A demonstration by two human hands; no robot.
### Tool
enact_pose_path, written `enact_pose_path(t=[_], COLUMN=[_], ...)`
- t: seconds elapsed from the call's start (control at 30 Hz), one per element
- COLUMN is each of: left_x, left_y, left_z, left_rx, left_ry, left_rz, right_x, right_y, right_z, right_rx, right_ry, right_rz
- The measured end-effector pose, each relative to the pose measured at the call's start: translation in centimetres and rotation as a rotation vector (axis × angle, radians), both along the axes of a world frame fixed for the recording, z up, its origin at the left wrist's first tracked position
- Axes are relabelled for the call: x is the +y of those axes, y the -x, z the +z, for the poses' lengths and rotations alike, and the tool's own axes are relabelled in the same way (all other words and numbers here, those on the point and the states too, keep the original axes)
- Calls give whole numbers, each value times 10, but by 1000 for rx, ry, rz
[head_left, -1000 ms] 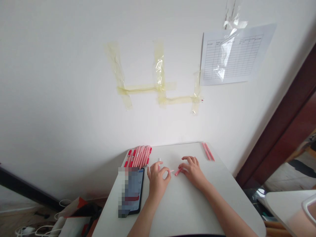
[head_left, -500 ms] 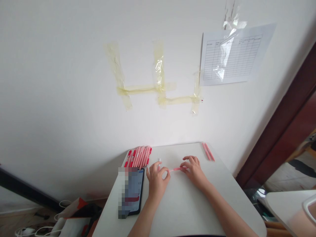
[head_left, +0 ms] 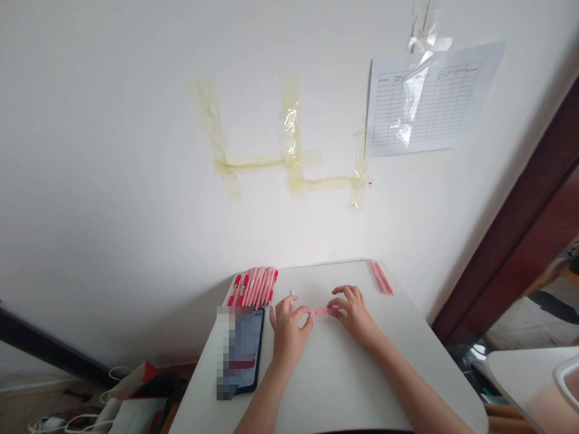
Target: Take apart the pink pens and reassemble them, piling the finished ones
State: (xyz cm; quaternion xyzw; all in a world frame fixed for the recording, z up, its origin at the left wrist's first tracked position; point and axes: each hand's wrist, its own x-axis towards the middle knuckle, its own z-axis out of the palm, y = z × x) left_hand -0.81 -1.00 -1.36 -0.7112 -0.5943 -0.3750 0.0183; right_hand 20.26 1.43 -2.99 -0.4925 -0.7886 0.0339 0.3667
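A pale, round-cornered table point(head_left: 344, 386) stands with its far edge by a white wall point(head_left: 113, 150). Near the middle of its top, the right hand point(head_left: 350, 307) pinches a pink pen barrel point(head_left: 322, 311) between thumb and finger, other fingers raised and parted; the barrel points toward the left hand point(head_left: 289, 325), whose thumb and forefinger close in a ring on a small pale-pink piece point(head_left: 311, 313), mostly hidden by the fingertips. The barrel's end is just beside those fingertips. A white-ended piece point(head_left: 292, 293) shows behind the left hand's fingers; whether it is held or lying is unclear. At the far left corner, pink and red pens point(head_left: 259, 286) lie side by side, with a phone point(head_left: 248, 352), partly blurred out, just nearer. Two pink pens point(head_left: 381, 277) lie near the far right corner. Yellowed tape strips point(head_left: 292, 126) cross the wall, and clear tape fixes a sheet with a printed grid point(head_left: 425, 102) at upper right. A dark red frame point(head_left: 511, 265) slants down the right side above another white surface point(head_left: 534, 380). At lower left, white cables point(head_left: 81, 422) lie near a black bar point(head_left: 54, 343).
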Motion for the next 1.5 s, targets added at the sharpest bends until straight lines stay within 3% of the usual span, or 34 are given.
enact_pose_path(t=[0.53,1.07,1.5], left_x=[-2,0,5], left_y=[0,2,5], left_z=[1,-2,-5], left_rx=[35,50,-18], left_ry=[97,71,80], left_rz=[-51,-77,-67], right_x=[0,-2,-3], right_y=[-1,-2,1], right_z=[2,5,5], right_rx=[52,2,47], right_ry=[-16,-81,-19], right_rz=[49,51,75])
